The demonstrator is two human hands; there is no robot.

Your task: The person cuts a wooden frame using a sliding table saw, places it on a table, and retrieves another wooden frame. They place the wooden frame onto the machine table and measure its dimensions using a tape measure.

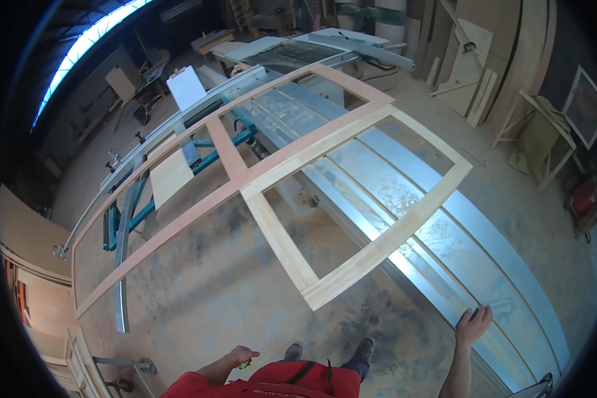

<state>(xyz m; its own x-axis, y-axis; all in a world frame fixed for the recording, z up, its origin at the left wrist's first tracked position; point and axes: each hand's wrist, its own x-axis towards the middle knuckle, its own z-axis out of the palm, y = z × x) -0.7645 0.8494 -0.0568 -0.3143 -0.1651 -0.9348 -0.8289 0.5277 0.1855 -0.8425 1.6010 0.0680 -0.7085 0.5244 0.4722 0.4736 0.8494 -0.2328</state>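
Observation:
My left hand (pixel 244 356) is closed in front of my body, with a small green-and-yellow thing (pixel 245 365) showing at its fingers; its kind is too small to make out. At the right, my right hand (pixel 473 325) rests on the long grooved metal machine table (pixel 454 245), thumb and fingers apart with a dark patch between them. Ahead, a pale wooden frame (pixel 378 240) lies across that table, its near corner jutting past the edge. Against its far left side lies a larger pinkish wooden frame (pixel 179 255) with crossbars. Neither hand touches the frames.
Teal supports (pixel 209 159) and a metal rail (pixel 121 265) stand under the pink frame. Wooden panels (pixel 30 225) are at the left edge. At the far right, boards (pixel 471 60) lean near a wooden stand with cloth (pixel 540 136) and a red object (pixel 585 194).

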